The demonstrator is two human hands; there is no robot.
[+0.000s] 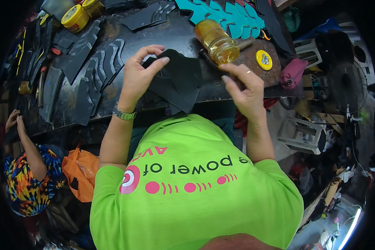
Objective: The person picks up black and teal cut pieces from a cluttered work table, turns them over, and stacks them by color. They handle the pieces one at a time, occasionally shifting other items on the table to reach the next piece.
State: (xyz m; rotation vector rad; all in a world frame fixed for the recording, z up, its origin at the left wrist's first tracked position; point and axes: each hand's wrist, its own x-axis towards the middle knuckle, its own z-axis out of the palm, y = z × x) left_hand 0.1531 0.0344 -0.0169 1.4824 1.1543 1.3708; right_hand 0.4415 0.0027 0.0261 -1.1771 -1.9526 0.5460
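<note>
My left hand (141, 68) pinches the upper edge of a black cut sheet piece (181, 73) between thumb and fingers. More black pieces lie beneath it, overlapping the table's near edge. To the right, my right hand (246, 87) is closed, thumb and forefinger brought together beside a thin dark stick-like tool (208, 58). Its tip and kind cannot be made out. Just beyond those fingers is a clear jar of amber liquid (218, 43), probably glue.
Rows of black cut pieces (93, 79) cover the dark table's left side. Teal pieces (225, 18) lie at the back, near yellow tubs (75, 18). A yellow lid (263, 60) rests on a brown board (273, 77). Another person (33, 175) works at left; a plastic stool (302, 135) stands at right.
</note>
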